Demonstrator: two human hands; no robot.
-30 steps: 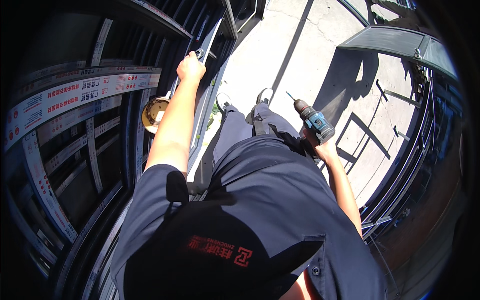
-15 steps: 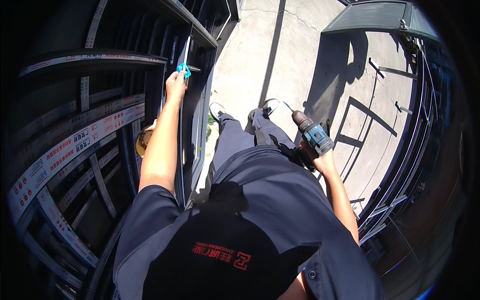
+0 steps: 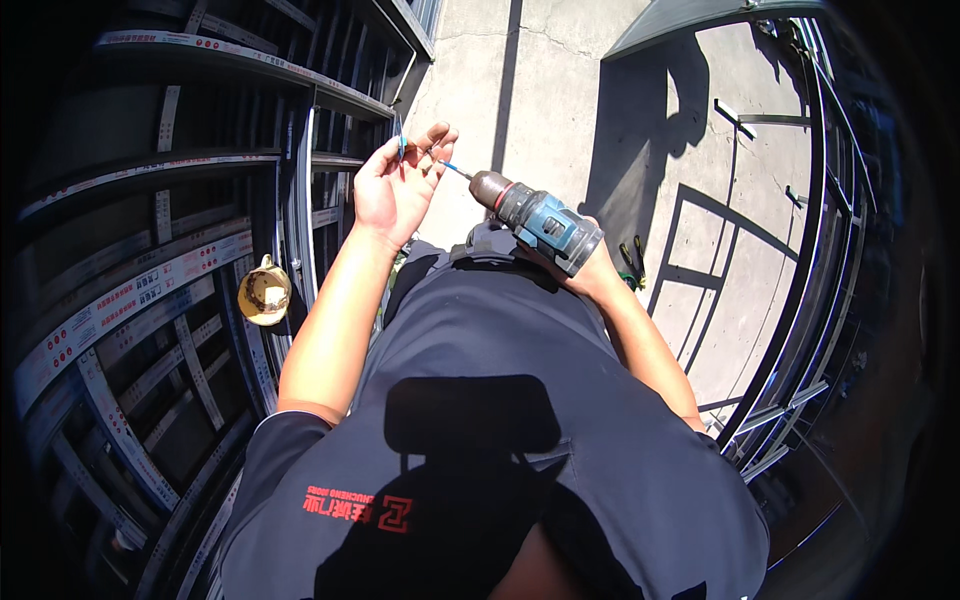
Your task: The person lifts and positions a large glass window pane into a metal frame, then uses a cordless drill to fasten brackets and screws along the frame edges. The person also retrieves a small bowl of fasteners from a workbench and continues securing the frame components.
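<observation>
The cordless drill lay with its long axis running from lower right to upper left, its chuck and thin bit pointing up-left toward the left hand. It was held out in front of the person's torso, above the dark grey trousers and over the sunlit concrete floor, just beside the rack of metal frames on the person's left. The right hand was clenched around the drill's grip, mostly hidden beneath the tool's body. The left hand was raised at the bit's tip, its thumb and fingertips pinched on a small blue piece too small to identify, the other fingers loosely curled. Long white label strips with red print ran along several of the curved dark frame members at the left, one near the top edge and others slanting across the lower left. A red printed mark sat on the dark shirt near the bottom. The drill had a teal-blue body, a dark brownish chuck and black trim. A round yellowish object hung among the frames beside the left forearm. A small green-and-black tool lay on the concrete just beyond the right wrist, and a dark metal railing curved along the right.
</observation>
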